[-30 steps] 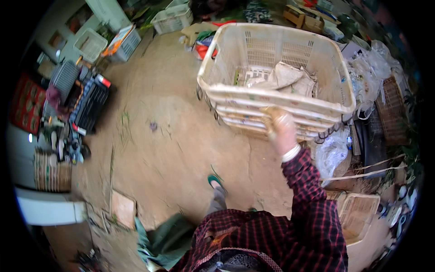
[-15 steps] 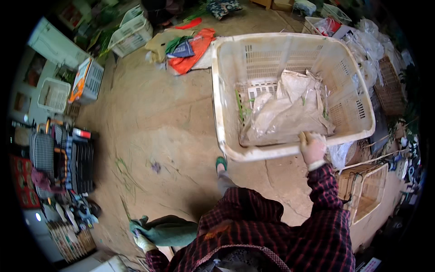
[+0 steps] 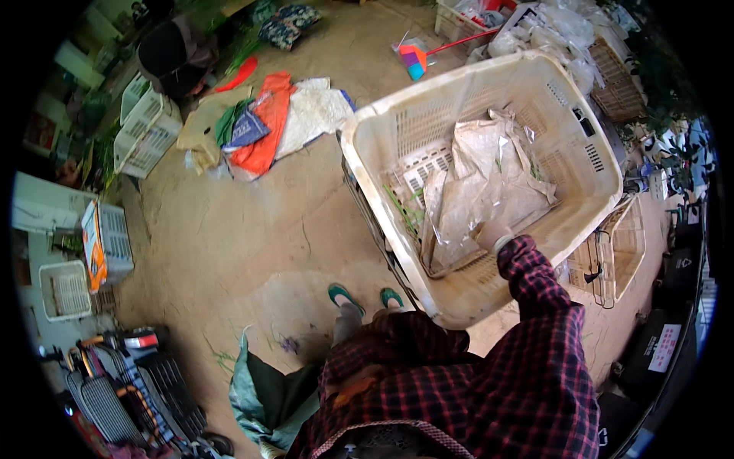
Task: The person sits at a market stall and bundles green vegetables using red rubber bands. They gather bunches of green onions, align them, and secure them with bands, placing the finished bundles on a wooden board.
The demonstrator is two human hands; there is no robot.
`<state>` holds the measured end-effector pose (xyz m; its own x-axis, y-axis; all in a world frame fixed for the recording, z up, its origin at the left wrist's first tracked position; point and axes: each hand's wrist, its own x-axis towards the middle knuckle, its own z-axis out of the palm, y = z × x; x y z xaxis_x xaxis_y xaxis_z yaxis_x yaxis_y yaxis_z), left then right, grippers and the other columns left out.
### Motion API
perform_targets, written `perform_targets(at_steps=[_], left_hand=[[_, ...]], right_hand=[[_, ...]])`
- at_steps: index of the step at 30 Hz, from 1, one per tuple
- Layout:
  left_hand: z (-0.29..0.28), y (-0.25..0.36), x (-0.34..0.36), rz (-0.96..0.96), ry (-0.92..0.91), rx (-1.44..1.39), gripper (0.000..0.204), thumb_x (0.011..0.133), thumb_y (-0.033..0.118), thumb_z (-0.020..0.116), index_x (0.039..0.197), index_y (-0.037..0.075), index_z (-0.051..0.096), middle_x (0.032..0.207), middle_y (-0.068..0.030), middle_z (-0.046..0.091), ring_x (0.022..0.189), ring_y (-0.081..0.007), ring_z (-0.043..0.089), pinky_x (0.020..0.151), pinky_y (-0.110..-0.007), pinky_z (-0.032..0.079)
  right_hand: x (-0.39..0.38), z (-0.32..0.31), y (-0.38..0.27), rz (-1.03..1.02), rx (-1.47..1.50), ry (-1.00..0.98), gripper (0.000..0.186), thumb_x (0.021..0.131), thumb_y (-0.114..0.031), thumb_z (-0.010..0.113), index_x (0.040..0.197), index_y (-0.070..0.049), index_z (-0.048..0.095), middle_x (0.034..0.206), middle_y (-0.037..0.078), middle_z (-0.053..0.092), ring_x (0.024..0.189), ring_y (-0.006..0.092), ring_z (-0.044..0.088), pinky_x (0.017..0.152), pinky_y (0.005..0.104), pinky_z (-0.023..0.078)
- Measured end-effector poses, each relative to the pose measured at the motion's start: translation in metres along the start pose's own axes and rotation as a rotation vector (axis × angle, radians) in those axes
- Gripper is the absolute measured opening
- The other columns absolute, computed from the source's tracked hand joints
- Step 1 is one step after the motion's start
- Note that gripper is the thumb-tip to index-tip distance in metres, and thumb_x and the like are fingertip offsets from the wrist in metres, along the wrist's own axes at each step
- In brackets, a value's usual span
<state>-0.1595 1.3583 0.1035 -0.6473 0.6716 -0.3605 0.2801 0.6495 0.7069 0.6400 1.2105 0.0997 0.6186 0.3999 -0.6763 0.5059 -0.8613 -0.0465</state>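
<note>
My right hand (image 3: 488, 234) reaches into a large white slotted plastic basket (image 3: 401, 271), over crumpled beige plastic sheeting (image 3: 466, 191) on its bottom; its fingers are too hidden to judge. Green plant scraps (image 3: 401, 203) lie beside the sheeting. At the lower edge, my left hand (image 3: 272, 450), in a pale glove and mostly out of view, holds a green sack (image 3: 267, 398) hanging by my leg. A dark metal frame runs along the basket's left side.
Coloured sacks (image 3: 260, 134) lie on the dirty floor (image 3: 214, 252) ahead. A seated person (image 3: 172, 53) is at upper left, near white crates (image 3: 141, 138). A vehicle (image 3: 134, 390) stands lower left, a dustpan (image 3: 413, 61) behind the basket, plastic bags (image 3: 566, 30) and crates at right.
My view has turned toward the basket. My right hand has left the rim and moved down inside onto the sheeting. Both my feet now show beside the basket.
</note>
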Motion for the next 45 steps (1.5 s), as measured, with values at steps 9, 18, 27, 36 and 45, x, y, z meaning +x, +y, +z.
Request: perform_targets(at_steps=[9,18,27,36,45], left_hand=[[0.183,0.284,0.034,0.253,-0.544,-0.203,0.041,0.085,0.028,0.061,0.114,-0.001,0.057,0.107,-0.0111,0.061,0.092,-0.0221,0.056,0.085,-0.035,0.044],[0.393,0.458,-0.066,0.435,-1.077,-0.098,0.037,0.086,0.023,0.061,0.112,-0.002,0.057,0.106,-0.0127,0.06,0.091,-0.0203,0.058,0.082,-0.032,0.047],[0.468,0.582,-0.095,0.592,-1.022,-0.03,0.041,0.085,0.023,0.061,0.114,-0.004,0.053,0.11,-0.0133,0.059,0.097,-0.0208,0.056,0.088,-0.033,0.044],[0.567,0.71,-0.17,0.868,-1.191,-0.055,0.04,0.089,0.024,0.054,0.118,-0.004,0.051,0.115,-0.0128,0.055,0.103,-0.0197,0.052,0.093,-0.034,0.039],[0.762,0.774,-0.18,0.87,-1.458,0.063,0.04,0.086,0.021,0.059,0.116,-0.004,0.052,0.112,-0.0126,0.058,0.099,-0.0186,0.054,0.089,-0.032,0.041]], right_hand=[[0.06,0.098,-0.011,0.406,0.419,0.129,0.065,0.078,-0.055,0.055,0.11,0.001,0.059,0.113,0.023,0.057,0.107,0.0359,0.054,0.09,0.039,0.043],[0.078,0.12,-0.039,0.936,0.802,0.277,0.066,0.067,-0.04,0.07,0.109,0.009,0.055,0.102,0.029,0.06,0.1,0.0356,0.059,0.087,0.0372,0.047],[0.121,0.054,-0.083,0.892,0.925,0.16,0.041,0.073,-0.016,0.052,0.109,0.003,0.057,0.106,0.03,0.057,0.104,0.0383,0.055,0.092,0.0403,0.042],[0.081,0.071,-0.054,1.012,1.0,0.548,0.041,0.075,-0.034,0.068,0.095,0.001,0.063,0.082,0.019,0.065,0.078,0.0275,0.061,0.075,0.0358,0.047],[-0.126,-0.067,-0.072,1.234,1.154,1.578,0.028,0.084,-0.013,0.064,0.106,0.005,0.059,0.094,0.003,0.061,0.081,0.0103,0.053,0.072,0.022,0.044]])
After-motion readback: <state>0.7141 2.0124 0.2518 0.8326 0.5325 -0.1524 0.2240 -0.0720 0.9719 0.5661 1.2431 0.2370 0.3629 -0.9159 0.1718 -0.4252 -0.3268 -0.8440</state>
